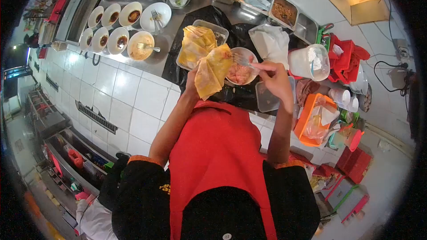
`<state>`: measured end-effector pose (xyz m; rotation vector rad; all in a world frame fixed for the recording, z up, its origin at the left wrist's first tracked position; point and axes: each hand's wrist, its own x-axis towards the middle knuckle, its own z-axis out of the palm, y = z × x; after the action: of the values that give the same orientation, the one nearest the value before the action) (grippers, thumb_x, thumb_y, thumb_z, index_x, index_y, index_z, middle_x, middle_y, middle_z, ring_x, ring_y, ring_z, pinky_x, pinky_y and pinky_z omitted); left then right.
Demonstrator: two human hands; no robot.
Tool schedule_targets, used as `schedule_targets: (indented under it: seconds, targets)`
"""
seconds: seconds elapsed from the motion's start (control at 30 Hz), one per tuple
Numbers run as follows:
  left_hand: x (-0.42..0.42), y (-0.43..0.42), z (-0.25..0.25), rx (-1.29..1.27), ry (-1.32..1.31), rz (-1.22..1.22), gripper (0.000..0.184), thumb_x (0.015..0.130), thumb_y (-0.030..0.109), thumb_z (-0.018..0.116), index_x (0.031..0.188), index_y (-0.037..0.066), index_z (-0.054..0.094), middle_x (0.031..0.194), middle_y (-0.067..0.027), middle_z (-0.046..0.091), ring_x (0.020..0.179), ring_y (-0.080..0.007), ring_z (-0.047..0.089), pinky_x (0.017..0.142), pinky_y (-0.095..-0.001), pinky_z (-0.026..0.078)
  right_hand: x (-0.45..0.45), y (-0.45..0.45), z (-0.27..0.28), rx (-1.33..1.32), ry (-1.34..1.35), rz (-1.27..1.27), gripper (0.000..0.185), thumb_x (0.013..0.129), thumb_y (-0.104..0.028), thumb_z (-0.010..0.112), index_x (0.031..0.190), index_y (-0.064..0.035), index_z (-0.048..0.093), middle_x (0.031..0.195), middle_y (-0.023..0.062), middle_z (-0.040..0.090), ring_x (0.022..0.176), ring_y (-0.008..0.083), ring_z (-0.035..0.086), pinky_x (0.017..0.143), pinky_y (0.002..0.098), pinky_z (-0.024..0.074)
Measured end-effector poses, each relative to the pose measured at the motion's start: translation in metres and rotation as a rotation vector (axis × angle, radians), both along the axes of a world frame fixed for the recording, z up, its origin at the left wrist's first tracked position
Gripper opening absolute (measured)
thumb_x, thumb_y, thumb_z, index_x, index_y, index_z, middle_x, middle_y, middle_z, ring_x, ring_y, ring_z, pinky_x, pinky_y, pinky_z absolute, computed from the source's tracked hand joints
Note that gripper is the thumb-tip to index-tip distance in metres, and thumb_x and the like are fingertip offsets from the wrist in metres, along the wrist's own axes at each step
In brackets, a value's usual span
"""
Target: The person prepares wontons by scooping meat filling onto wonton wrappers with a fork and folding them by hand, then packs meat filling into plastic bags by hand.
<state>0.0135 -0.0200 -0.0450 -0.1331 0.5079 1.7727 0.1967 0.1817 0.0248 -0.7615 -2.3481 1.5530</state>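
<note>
My left hand [191, 84] holds a thin yellow wrapper sheet [212, 72] that hangs open over its fingers, which are mostly hidden beneath it. A fork is pinched in my right hand [274, 76]; the fork [244, 61] reaches over a white bowl [254, 80] of pink minced filling [239, 74], its tines close to the wrapper's upper right corner. Some pink filling lies at that corner. More yellow wrappers [198, 40] are stacked on a clear container [223, 31] just behind my left hand.
Several bowls with dark sauce [121, 42] and a bowl with a fork [141, 46] stand left. Metal trays of food [283, 12] line the back. A white tub [310, 62], red basket [344, 60] and orange bin [315, 120] are right. Someone in white [95, 220] is at lower left.
</note>
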Motion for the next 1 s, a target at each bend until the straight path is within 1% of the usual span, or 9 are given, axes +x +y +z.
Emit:
schedule_targets:
  seconds: [0.07, 0.2, 0.27, 0.4, 0.5, 0.6, 0.77, 0.9, 1.0]
  targets:
    - [-0.003, -0.004, 0.008, -0.022, -0.053, 0.043, 0.049, 0.103, 0.035, 0.038, 0.138, 0.001, 0.043, 0.128, -0.0164, 0.057, 0.107, -0.0302, 0.063, 0.088, -0.0425, 0.055, 0.003, 0.004, 0.013, -0.193, -0.096, -0.049, 0.029, 0.083, 0.004, 0.061, 0.107, -0.0075, 0.073, 0.079, 0.0017, 0.062, 0.067, 0.0065, 0.049, 0.061, 0.0235, 0.0397]
    - [-0.003, -0.006, 0.001, 0.149, -0.061, -0.036, 0.049, 0.103, 0.037, 0.037, 0.137, 0.002, 0.045, 0.125, -0.0155, 0.059, 0.106, -0.0295, 0.064, 0.088, -0.0418, 0.056, -0.013, 0.004, 0.026, -0.186, -0.018, 0.014, 0.029, 0.084, 0.005, 0.059, 0.108, -0.0062, 0.073, 0.077, -0.0008, 0.060, 0.067, 0.0050, 0.047, 0.059, 0.0220, 0.0379]
    - [0.003, -0.003, 0.009, -0.291, 0.314, -0.056, 0.049, 0.103, 0.038, 0.037, 0.136, 0.003, 0.046, 0.122, -0.0149, 0.060, 0.104, -0.0285, 0.064, 0.087, -0.0415, 0.056, -0.020, 0.005, 0.020, -0.256, 0.023, 0.069, 0.024, 0.090, 0.003, 0.058, 0.107, -0.0055, 0.073, 0.078, -0.0039, 0.059, 0.061, 0.0022, 0.044, 0.051, 0.0202, 0.0327]
    - [0.000, -0.008, 0.015, -0.255, 0.288, -0.059, 0.049, 0.103, 0.037, 0.037, 0.135, 0.002, 0.047, 0.119, -0.0141, 0.061, 0.103, -0.0274, 0.065, 0.087, -0.0409, 0.056, -0.022, -0.003, 0.020, -0.151, 0.061, 0.089, 0.025, 0.089, 0.003, 0.058, 0.107, -0.0047, 0.073, 0.080, -0.0022, 0.060, 0.064, 0.0023, 0.045, 0.053, 0.0196, 0.0331]
    - [-0.002, -0.005, 0.019, -0.064, 0.138, -0.004, 0.049, 0.103, 0.036, 0.036, 0.137, 0.002, 0.045, 0.123, -0.0150, 0.059, 0.106, -0.0283, 0.063, 0.090, -0.0408, 0.055, -0.030, -0.025, 0.020, -0.071, 0.068, 0.003, 0.024, 0.088, 0.005, 0.059, 0.106, -0.0034, 0.073, 0.083, -0.0004, 0.060, 0.069, 0.0037, 0.048, 0.056, 0.0189, 0.0346]
    - [-0.004, -0.002, 0.026, 0.109, -0.033, 0.064, 0.052, 0.101, 0.037, 0.037, 0.139, 0.002, 0.042, 0.128, -0.0173, 0.056, 0.111, -0.0312, 0.061, 0.094, -0.0437, 0.053, -0.032, -0.038, -0.012, 0.019, 0.200, -0.100, 0.024, 0.084, 0.001, 0.065, 0.104, -0.0056, 0.074, 0.096, 0.0091, 0.068, 0.090, 0.0200, 0.062, 0.083, 0.0275, 0.0467]
    - [-0.019, -0.006, 0.016, 0.215, 0.028, 0.169, 0.056, 0.099, 0.039, 0.038, 0.140, 0.002, 0.039, 0.131, -0.0193, 0.054, 0.115, -0.0347, 0.058, 0.097, -0.0471, 0.050, -0.012, -0.020, -0.012, -0.057, 0.230, -0.116, 0.018, 0.086, -0.002, 0.066, 0.103, -0.0032, 0.073, 0.092, 0.0089, 0.068, 0.091, 0.0157, 0.061, 0.084, 0.0276, 0.0466]
    - [-0.015, -0.004, 0.014, 0.005, 0.026, 0.085, 0.053, 0.100, 0.039, 0.040, 0.138, 0.002, 0.042, 0.130, -0.0181, 0.055, 0.115, -0.0330, 0.058, 0.097, -0.0464, 0.050, -0.014, -0.016, 0.021, -0.353, 0.133, -0.089, 0.018, 0.088, 0.001, 0.062, 0.104, -0.0010, 0.071, 0.088, 0.0064, 0.068, 0.087, 0.0109, 0.062, 0.079, 0.0258, 0.0478]
    - [0.000, 0.007, 0.035, -0.056, 0.049, 0.063, 0.053, 0.101, 0.041, 0.040, 0.137, 0.002, 0.044, 0.129, -0.0157, 0.056, 0.114, -0.0300, 0.059, 0.096, -0.0444, 0.051, -0.018, -0.020, 0.023, -0.328, 0.100, 0.050, 0.021, 0.088, 0.004, 0.060, 0.105, -0.0004, 0.070, 0.087, 0.0048, 0.069, 0.082, 0.0095, 0.062, 0.076, 0.0242, 0.0485]
